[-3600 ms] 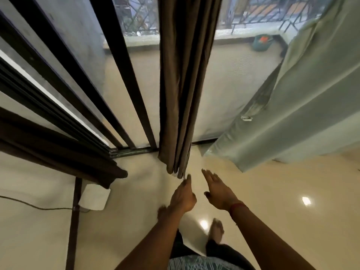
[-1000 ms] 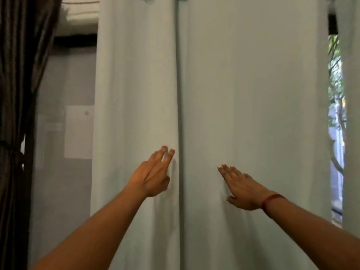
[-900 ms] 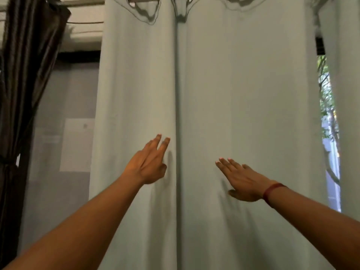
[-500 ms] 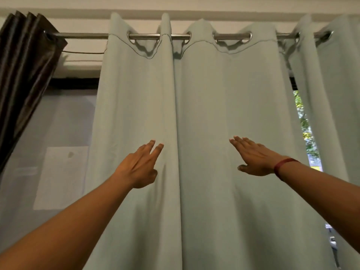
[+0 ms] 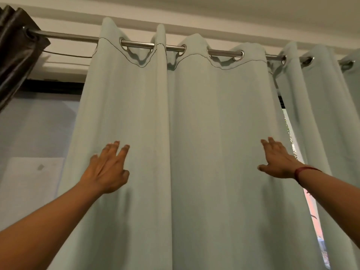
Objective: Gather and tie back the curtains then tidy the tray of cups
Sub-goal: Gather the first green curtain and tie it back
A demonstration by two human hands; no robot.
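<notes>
A pale green curtain (image 5: 194, 133) hangs spread out from a metal rod (image 5: 136, 44) by eyelet rings and fills most of the view. My left hand (image 5: 107, 170) lies flat on its left part with fingers apart. My right hand (image 5: 278, 160), with a red band at the wrist, reaches with fingers apart to the panel's right edge, beside a narrow gap. Neither hand grips the cloth. A second pale green curtain (image 5: 327, 123) hangs to the right of the gap. The tray of cups is out of view.
A dark brown curtain (image 5: 15, 55) is bunched at the rod's far left. Behind it is a screened window (image 5: 37, 133) with a black frame. Daylight shows through the gap (image 5: 309, 201) between the green curtains.
The view has tilted up from the floor to the rod. My hands have spread apart on the green curtain, the right one sliding right to the panel's edge.
</notes>
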